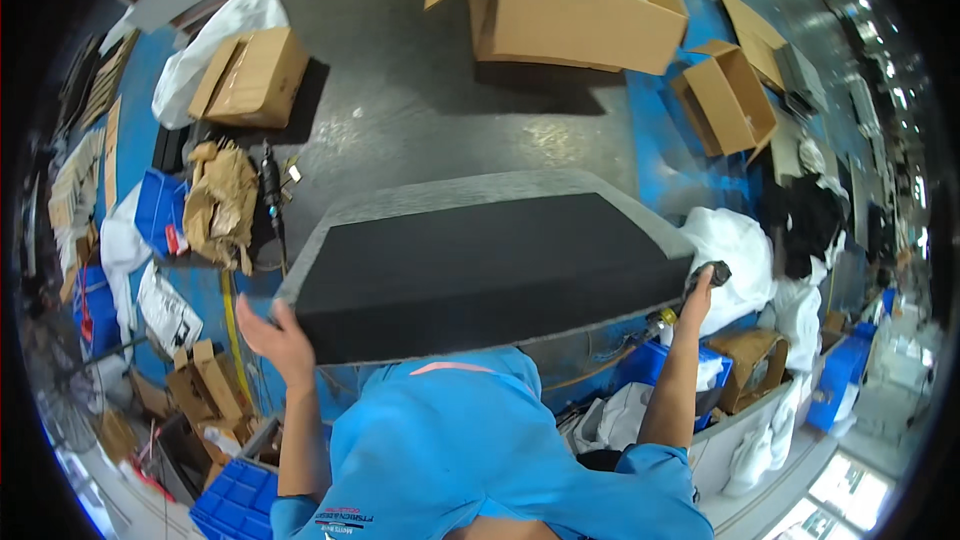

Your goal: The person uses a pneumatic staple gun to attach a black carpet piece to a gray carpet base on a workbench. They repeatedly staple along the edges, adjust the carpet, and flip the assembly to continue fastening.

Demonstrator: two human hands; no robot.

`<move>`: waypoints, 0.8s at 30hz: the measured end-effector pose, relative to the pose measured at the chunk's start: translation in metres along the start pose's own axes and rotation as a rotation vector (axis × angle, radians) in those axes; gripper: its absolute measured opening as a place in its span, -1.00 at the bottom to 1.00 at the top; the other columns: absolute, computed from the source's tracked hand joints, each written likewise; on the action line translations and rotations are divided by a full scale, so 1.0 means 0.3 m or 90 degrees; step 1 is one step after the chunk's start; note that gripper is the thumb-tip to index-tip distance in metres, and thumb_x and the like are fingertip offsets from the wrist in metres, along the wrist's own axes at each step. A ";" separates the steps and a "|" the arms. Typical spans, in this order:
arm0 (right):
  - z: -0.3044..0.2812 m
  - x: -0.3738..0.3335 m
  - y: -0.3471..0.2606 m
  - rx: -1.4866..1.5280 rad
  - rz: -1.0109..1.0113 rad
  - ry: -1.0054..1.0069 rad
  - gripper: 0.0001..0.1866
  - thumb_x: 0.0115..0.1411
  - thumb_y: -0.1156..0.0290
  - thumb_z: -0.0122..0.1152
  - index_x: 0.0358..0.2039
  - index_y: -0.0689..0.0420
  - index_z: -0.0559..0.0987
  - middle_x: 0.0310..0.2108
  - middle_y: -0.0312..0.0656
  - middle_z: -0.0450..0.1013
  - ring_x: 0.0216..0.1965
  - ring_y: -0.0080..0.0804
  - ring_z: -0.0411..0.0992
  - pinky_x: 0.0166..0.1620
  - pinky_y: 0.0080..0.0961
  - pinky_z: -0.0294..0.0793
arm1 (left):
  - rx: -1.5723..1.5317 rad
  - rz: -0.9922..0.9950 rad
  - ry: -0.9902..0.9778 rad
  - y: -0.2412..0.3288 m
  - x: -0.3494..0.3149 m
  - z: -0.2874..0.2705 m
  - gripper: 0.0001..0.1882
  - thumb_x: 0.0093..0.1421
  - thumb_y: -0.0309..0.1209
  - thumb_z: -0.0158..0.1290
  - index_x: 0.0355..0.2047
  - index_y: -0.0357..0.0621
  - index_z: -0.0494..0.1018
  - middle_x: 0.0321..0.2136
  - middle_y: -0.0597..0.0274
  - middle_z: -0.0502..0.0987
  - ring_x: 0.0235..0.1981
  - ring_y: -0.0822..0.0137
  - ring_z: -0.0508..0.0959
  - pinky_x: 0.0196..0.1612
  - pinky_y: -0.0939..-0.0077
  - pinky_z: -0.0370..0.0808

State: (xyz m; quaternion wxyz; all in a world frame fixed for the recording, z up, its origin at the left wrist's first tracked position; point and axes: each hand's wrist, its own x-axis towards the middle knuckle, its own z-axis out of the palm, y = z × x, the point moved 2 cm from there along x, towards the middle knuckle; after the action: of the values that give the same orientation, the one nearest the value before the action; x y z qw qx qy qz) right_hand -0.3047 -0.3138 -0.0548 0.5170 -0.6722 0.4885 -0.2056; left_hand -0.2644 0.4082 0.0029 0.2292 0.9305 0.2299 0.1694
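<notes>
L grip [278, 342] wide at 9 o'clock edge of blk panel [480, 275], R grip [699, 295] at 3 o'clock, can't tell hold

Left hand [280, 342], right hand [697, 298], black slab [480, 275] between

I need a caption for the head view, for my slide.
Left hand and right hand at opposite ends of a black-and-grey slab, an open cardboard box beyond.
</notes>
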 end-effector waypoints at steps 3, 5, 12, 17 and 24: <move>-0.044 0.038 0.140 -0.165 0.000 0.030 -0.05 0.31 -0.42 0.04 0.26 0.29 0.51 0.20 -0.05 0.50 0.14 -0.17 0.48 0.24 -0.34 0.39 | -0.492 -0.482 -0.336 -0.436 -0.112 0.024 -0.12 0.46 0.31 -0.29 0.38 -0.27 0.28 0.31 -0.01 0.41 0.31 0.03 0.39 0.39 0.16 0.24; -0.017 -0.014 0.207 0.063 0.201 -0.018 -0.15 0.37 -0.35 0.00 0.31 0.18 0.47 0.22 -0.11 0.50 0.17 -0.14 0.48 0.24 -0.24 0.43 | -0.623 -0.705 -0.323 -0.235 -0.177 -0.040 -0.07 0.43 0.37 -0.31 0.38 -0.24 0.29 0.32 0.04 0.42 0.34 0.05 0.39 0.41 0.18 0.22; -0.165 -0.123 0.555 0.191 0.344 -0.153 -0.34 0.42 -0.18 -0.06 0.34 -0.02 0.42 0.23 -0.20 0.49 0.21 -0.13 0.48 0.23 -0.12 0.49 | -0.694 -0.621 -0.357 -0.398 -0.183 0.097 -0.18 0.45 0.28 -0.25 0.36 -0.16 0.33 0.30 0.12 0.44 0.35 0.15 0.38 0.42 0.17 0.18; -0.120 -0.237 0.747 0.147 0.328 -0.170 -0.30 0.40 -0.29 -0.13 0.34 -0.11 0.42 0.26 -0.28 0.47 0.25 -0.19 0.43 0.25 -0.07 0.45 | -0.685 -0.649 -0.317 -0.472 -0.010 0.241 -0.32 0.47 0.20 -0.20 0.23 -0.12 0.45 0.17 0.18 0.56 0.25 0.20 0.47 0.36 0.18 0.22; 0.098 0.079 0.762 -0.064 0.221 -0.160 -0.45 0.33 -0.06 0.22 0.16 0.06 0.58 -0.01 -0.19 0.61 -0.05 -0.21 0.57 0.03 -0.21 0.54 | -0.789 -0.635 -0.291 -0.496 0.027 0.491 -0.31 0.46 0.18 -0.15 0.26 -0.15 0.42 0.14 0.19 0.58 0.20 0.22 0.49 0.34 0.24 0.28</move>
State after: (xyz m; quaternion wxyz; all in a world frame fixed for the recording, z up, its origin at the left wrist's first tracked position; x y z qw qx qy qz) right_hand -0.3728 -0.3170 -0.2762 0.5670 -0.6235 0.5383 -0.0033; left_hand -0.2478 0.4784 -0.1940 0.7900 0.4360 0.4282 -0.0496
